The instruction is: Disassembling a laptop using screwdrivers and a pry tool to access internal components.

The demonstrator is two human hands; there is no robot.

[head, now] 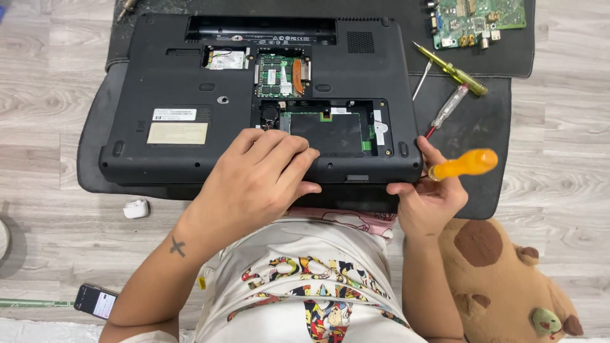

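On the near edge of the upside-down black laptop (254,95), the left hand (257,181) lies flat with its fingers spread a little. It presses on the case and holds nothing. The right hand (429,197) is at the near right corner of the laptop. It is closed around a screwdriver with an orange handle (464,164), and its thumb touches the laptop's edge. The two hands are apart.

It looks like the step of taking the bottom of the laptop apart. Some covers are already off, and the green boards inside (279,71) show through the holes. The battery slot at the far edge is bare. I think the next move needs the tip of the tool to sit right in a small screw near the corner, while the left hand keeps the case from sliding.

The laptop rests on a dark mat (467,121) on a pale wood floor. Left of the open holes sit two flat stickers: a small white one (174,115) and, just nearer, a bigger cream one (177,133). On the mat to the right lie a yellow-green screwdriver (452,70) and a clear one with a red tip (448,109). A green circuit board (476,19) lies farther back. A phone (95,300), a small white case (135,208) and a brown plush toy (508,279) lie close by.
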